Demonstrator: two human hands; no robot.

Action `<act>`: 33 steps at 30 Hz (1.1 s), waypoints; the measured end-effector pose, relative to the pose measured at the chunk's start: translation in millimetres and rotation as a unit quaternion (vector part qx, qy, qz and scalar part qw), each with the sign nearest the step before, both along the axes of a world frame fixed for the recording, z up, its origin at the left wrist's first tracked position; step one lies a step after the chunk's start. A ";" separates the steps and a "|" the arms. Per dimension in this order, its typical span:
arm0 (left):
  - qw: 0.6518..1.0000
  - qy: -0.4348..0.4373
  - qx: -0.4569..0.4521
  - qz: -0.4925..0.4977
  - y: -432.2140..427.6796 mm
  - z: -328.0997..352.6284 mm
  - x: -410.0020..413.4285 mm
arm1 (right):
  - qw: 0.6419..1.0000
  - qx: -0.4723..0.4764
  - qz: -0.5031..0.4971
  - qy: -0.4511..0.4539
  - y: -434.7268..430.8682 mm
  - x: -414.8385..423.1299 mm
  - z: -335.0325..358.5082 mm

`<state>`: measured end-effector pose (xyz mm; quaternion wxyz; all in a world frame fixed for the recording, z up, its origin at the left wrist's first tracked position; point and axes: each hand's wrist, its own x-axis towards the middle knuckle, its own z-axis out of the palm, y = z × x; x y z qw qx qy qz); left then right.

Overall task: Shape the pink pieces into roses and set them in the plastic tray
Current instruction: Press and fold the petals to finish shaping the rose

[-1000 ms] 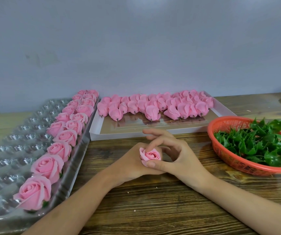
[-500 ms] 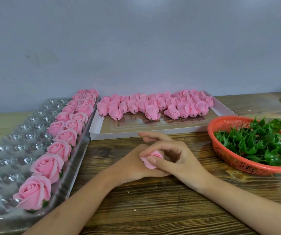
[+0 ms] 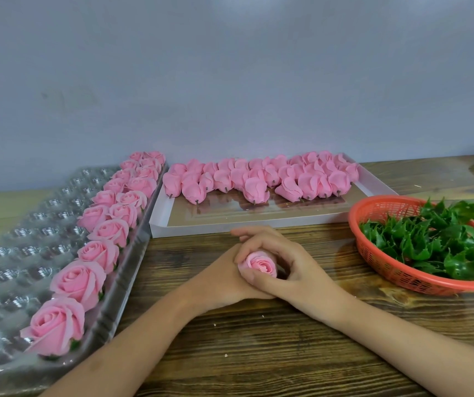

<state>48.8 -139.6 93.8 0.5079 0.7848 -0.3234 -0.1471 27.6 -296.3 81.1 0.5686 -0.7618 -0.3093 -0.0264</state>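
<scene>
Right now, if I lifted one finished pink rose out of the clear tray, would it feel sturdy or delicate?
Probably fragile: the finished rose shows thin layered petals whose free edges could bend. Likely light: it sits in the thin plastic tray without visibly denting it. Its rounded head might roll on the table.

The rose [image 3: 261, 264] is half hidden, the plastic tray [image 3: 15, 224] cropped left.

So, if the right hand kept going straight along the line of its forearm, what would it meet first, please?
The right hand would first meet the left hand, which it touches around the pink rose. Past that, probably the finished roses in the plastic tray, though depth is unclear.
</scene>
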 end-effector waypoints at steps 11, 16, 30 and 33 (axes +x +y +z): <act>1.000 -0.021 -0.017 -0.009 1.2 -0.7 2.2 | 1.000 0.020 0.010 0.001 -1.3 -1.4 2.7; 0.999 -0.030 0.015 -0.023 0.6 -0.8 1.3 | 1.000 -0.016 0.002 -0.009 -1.0 -2.7 2.0; 0.999 -0.022 0.021 -0.038 -6.5 -2.0 -2.3 | 0.995 0.047 0.007 0.090 -1.0 -5.2 11.3; 0.998 -0.021 0.025 -0.046 -6.5 0.1 -4.3 | 0.996 0.016 0.017 0.092 -1.5 -4.5 14.0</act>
